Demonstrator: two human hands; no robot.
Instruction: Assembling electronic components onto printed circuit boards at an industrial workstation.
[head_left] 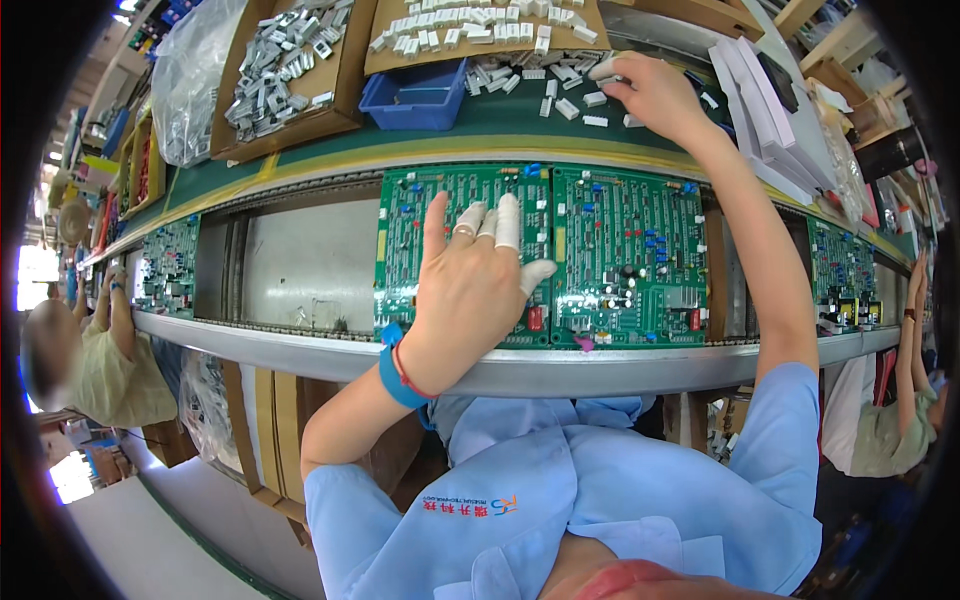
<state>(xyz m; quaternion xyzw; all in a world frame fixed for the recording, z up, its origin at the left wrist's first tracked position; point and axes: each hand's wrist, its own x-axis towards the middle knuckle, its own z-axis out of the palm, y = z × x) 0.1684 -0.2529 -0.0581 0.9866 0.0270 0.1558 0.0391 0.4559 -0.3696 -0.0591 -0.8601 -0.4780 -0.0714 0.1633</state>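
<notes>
1. Head view, looking down on a workbench with a conveyor track running left to right.
2. Two green circuit boards sit side by side on the track, touching edge to edge: the left board [455,215] and the right board [625,255].
3. The left hand [470,290] rests over the lower right part of the left board, near the seam between the two boards.
4. That hand is open with fingers loosely spread and pointing up the picture; it grips nothing. Several fingertips wear white finger cots [508,220], and a ring shows on one finger.
5. A blue wrist strap [397,375] circles the left wrist.
6. The right hand [650,95] is stretched far forward to the green shelf beyond the track.
7. Its fingers are curled down onto a scatter of small white connectors [560,90]; whether it pinches one cannot be told.
8. A blue tray [415,98] stands just left of the scatter.
9. Cardboard boxes behind hold more parts: grey ones in the left box [285,70], white ones in the middle box [480,30].
10. Other boards lie farther along the track on both sides, where other people work.
</notes>
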